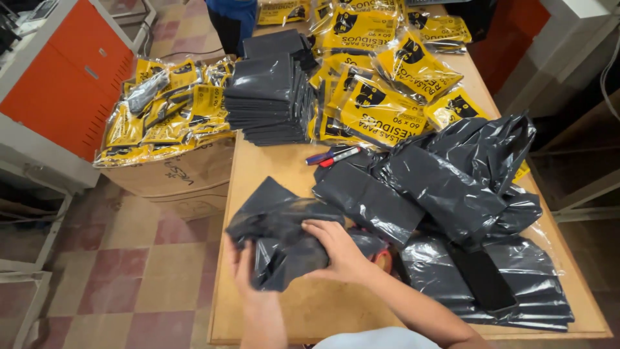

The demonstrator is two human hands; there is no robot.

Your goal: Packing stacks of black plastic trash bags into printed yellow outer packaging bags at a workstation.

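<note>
The folded black plastic bag (pixel 284 239) lies at the near left part of the wooden table (pixel 310 310), held between both hands. The left hand (pixel 244 265) grips its near left edge from beneath; the fingers are largely hidden behind the film, so the exact grip cannot be confirmed. The right hand (pixel 339 249) lies on top, palm down, fingers closed over the upper fold.

Handling: the bag appears light, thin and limp, with a glossy surface likely to slip. It will probably sag wherever it is unsupported. Hold it at a folded edge, where several layers give more body, not by a single sheet.

Appearance: dark grey to black film, creased, with soft highlights along the folds. One flat corner points toward the stack of folded bags (pixel 268 97). More loose black bags (pixel 452 187) lie just to the right.
</note>
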